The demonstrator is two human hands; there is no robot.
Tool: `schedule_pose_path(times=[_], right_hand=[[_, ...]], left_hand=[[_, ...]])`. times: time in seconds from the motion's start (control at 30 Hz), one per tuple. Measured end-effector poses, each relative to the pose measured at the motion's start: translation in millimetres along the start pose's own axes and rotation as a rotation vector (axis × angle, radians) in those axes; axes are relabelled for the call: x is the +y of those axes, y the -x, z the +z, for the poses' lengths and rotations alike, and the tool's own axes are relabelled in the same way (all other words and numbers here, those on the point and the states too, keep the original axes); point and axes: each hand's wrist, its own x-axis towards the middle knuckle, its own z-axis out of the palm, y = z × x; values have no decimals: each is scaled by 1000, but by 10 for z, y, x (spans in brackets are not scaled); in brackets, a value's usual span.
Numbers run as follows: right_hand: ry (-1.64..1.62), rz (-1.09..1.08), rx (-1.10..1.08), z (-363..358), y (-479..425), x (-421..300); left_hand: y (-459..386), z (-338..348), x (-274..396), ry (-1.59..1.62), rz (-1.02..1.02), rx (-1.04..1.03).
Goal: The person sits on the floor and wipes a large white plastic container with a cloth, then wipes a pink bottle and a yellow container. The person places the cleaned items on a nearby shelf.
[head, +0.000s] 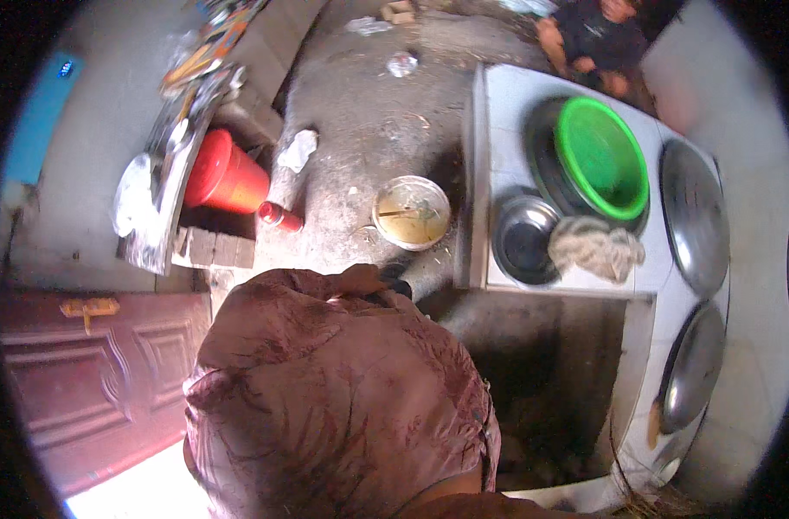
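Note:
Neither of my hands is in view; my brown garment [342, 383] fills the lower middle of the picture. In front of my feet a round bucket [412, 217] of cloudy yellowish liquid stands on the concrete floor, a thin stick-like piece across its surface. To the right, on a white-tiled counter [511, 117], a bright green plastic basin [599, 156] rests over a wider dark round pan. A steel bowl [527, 241] sits nearer to me. Against its right side lies a crumpled beige cloth [595, 250].
Two large metal lids [696, 217] line the wall side of the counter. At left, a red bucket [229, 175] lies under a cluttered shelf [187, 143], near a red can [281, 217]. A panelled door [96, 383] stands lower left. Another person [595, 45] is beyond the counter.

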Motion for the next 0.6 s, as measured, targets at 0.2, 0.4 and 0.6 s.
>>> schedule_pose_path(times=[0.2, 0.4, 0.6], right_hand=[[166, -180, -122, 636, -373, -1344], [313, -251, -204, 1715, -313, -2350], [490, -326, -307, 2661, -163, -3264]], left_hand=[[226, 375, -945, -88, 382, 391], [112, -1, -1882, 135, 13, -29], [470, -111, -2996, 540, -250, 345]])
